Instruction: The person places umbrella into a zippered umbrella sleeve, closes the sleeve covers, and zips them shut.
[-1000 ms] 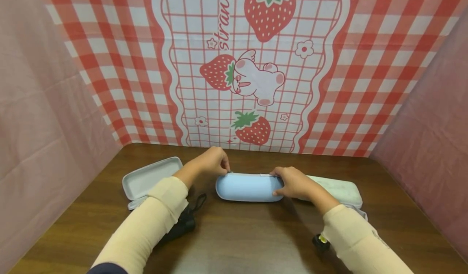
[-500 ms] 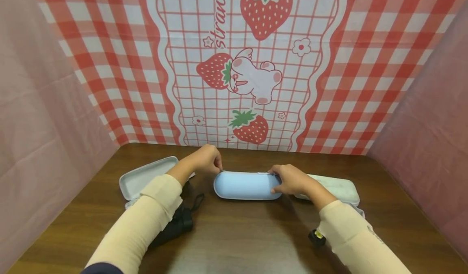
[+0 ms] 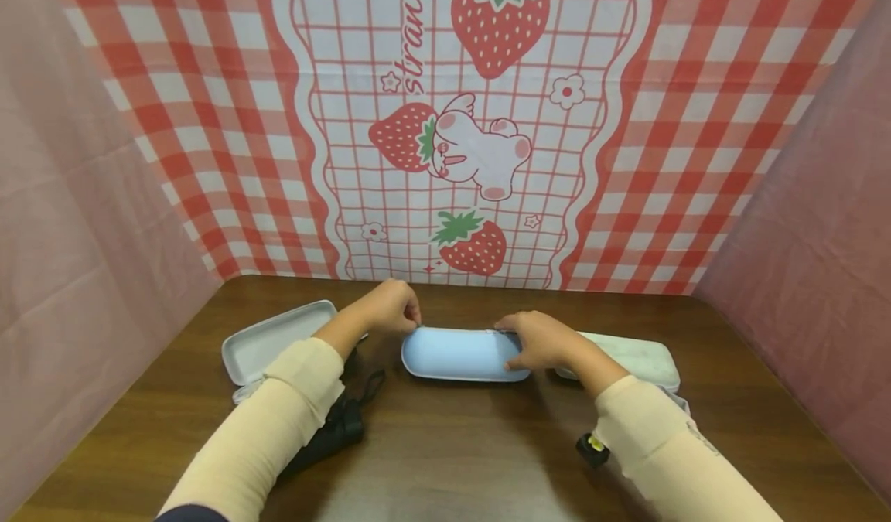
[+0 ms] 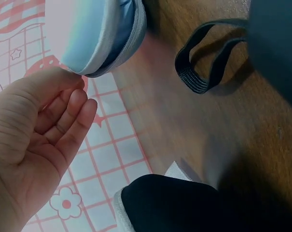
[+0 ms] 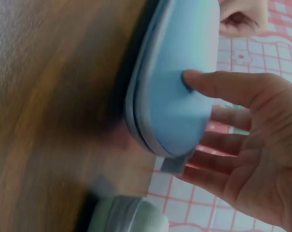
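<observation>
A light-blue oblong zip case [image 3: 462, 354] with rounded ends lies near the table's middle. My left hand [image 3: 390, 305] is at its back left corner, thumb and forefinger pinched together on the zipper. In the left wrist view, the fingertips meet at the case's edge [image 4: 95, 67], and whatever small part lies between them is hidden. The case's right end is in my right hand [image 3: 546, 342]. In the right wrist view, the thumb presses the top while the other fingers go round the back side. A grey tab [image 5: 174, 164] sticks out at that end.
An open pale-grey case [image 3: 278, 342] lies at the left, partly behind my left arm. Near it rests a black cylindrical object [image 3: 334, 433] with a strap loop. A pale-green case [image 3: 633, 358] lies at the right, and a small black item with a yellow flower [image 3: 593, 448] nearer.
My left hand has slid slightly left along the back edge to the case's corner. My right hand has shifted a little left on the case. The whole head view has drifted slightly.
</observation>
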The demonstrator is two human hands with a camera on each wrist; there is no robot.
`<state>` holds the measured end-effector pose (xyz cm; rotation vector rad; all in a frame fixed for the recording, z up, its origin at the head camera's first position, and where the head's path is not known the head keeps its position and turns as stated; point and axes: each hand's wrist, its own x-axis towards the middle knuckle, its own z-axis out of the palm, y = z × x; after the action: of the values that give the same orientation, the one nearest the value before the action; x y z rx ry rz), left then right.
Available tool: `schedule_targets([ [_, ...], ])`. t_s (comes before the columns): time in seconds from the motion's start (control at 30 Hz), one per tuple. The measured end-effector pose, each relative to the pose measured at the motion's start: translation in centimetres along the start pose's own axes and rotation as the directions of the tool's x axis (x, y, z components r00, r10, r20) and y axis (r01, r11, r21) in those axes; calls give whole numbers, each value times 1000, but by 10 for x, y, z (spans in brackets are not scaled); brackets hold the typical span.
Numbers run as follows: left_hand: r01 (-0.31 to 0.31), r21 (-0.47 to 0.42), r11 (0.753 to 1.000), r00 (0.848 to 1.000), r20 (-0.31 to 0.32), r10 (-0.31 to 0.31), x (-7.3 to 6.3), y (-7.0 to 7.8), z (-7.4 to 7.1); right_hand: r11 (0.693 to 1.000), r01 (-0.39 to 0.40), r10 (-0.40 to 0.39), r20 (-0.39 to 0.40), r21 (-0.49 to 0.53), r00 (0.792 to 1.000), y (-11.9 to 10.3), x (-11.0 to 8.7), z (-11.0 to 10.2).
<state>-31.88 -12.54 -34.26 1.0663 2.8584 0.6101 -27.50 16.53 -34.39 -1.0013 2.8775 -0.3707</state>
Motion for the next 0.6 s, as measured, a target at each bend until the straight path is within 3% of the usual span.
schedule_targets([
  [0.2,9,43,999,1000,-2,-9,4,-2,3,994,101,-103,-48,-39,994,-14,8,5],
  [0.43,28,101,995,1000,-1,-29,8,-5,10,994,37,-38,-10,-106,999,-25,15,10],
  [0.6,34,119,992,999,7,-35,6,-6,8,991,51,-50,8,-127,999,-23,18,10],
])
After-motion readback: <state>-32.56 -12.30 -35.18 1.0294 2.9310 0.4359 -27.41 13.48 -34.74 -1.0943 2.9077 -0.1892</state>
